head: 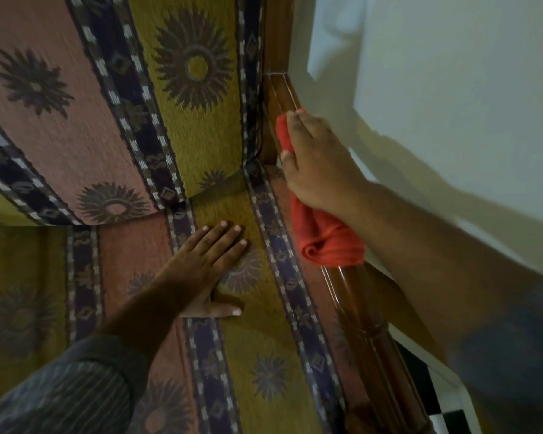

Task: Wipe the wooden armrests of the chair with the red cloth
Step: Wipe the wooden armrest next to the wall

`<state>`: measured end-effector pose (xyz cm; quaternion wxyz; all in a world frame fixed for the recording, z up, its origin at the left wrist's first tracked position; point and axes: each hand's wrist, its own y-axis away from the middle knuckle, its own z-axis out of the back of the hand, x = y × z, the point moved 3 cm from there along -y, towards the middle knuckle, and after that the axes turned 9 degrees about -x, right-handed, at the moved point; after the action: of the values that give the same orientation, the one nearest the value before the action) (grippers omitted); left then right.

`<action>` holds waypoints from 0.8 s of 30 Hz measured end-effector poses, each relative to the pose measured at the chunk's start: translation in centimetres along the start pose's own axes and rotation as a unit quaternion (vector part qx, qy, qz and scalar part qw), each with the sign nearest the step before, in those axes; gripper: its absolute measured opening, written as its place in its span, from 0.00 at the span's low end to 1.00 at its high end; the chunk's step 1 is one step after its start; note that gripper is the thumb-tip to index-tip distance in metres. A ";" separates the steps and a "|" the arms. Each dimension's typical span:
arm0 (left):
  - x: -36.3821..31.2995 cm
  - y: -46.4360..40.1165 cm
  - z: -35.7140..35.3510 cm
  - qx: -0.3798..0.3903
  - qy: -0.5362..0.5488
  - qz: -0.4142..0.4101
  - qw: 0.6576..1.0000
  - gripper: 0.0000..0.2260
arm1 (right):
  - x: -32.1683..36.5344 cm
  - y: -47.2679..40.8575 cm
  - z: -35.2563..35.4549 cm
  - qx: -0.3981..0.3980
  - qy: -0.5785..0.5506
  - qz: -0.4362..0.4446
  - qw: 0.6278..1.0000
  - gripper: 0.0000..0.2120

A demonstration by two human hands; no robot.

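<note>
While your right hand clamps the soft, light red cloth around the slick wooden armrest beneath it, your left hand lies spread flat on the seat cushion; grip the bunched middle.

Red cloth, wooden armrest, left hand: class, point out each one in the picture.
red cloth (328,244): head view, rolled lower end.
wooden armrest (365,311): head view, glossy top below the cloth.
left hand (210,267): head view, back of hand.
</note>
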<state>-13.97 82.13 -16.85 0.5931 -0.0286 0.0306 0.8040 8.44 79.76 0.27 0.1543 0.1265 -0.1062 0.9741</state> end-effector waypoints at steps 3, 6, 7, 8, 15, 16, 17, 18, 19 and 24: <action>0.0 0.2 -0.3 -0.007 0.014 -0.003 1.000 0.54 | 0.3 -1.3 -0.3 -0.006 0.002 -0.010 1.000 0.30; 0.1 0.3 -0.3 -0.011 0.032 -0.005 0.999 0.55 | -0.1 2.7 0.3 0.016 -0.004 -0.006 1.000 0.30; 0.1 0.2 -0.3 -0.012 0.037 -0.005 0.999 0.55 | -0.3 3.8 0.5 0.024 -0.003 -0.004 1.000 0.30; 0.2 0.2 -0.3 -0.016 0.041 -0.004 0.999 0.55 | -0.4 4.2 0.6 0.029 -0.001 -0.001 1.000 0.30; 0.3 0.2 -0.7 -0.025 0.053 -0.006 0.998 0.54 | -0.1 -5.0 -0.5 0.025 0.021 0.001 0.999 0.32; 0.3 0.2 -0.7 -0.026 0.053 -0.004 0.998 0.54 | -0.1 -5.7 -0.6 0.025 0.022 -0.003 0.999 0.32; 0.4 0.2 -0.6 -0.025 0.053 -0.003 0.998 0.54 | -0.1 -5.9 -0.7 0.029 0.021 -0.004 0.999 0.33; 0.4 0.3 -0.6 -0.024 0.054 -0.002 0.998 0.54 | 0.0 -5.6 -0.7 0.034 0.018 -0.004 0.999 0.33; 0.4 0.3 -0.5 -0.022 0.056 -0.003 0.998 0.54 | -0.1 -4.8 -0.5 0.040 0.013 -0.004 0.999 0.32; 0.5 0.3 -0.6 -0.024 0.075 -0.005 0.997 0.54 | -0.5 1.5 0.8 0.074 0.002 0.011 0.997 0.34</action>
<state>-14.42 82.46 -17.44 0.5919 -0.1032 0.0550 0.7975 8.60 77.99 0.61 0.1336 0.1347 -0.0348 0.9812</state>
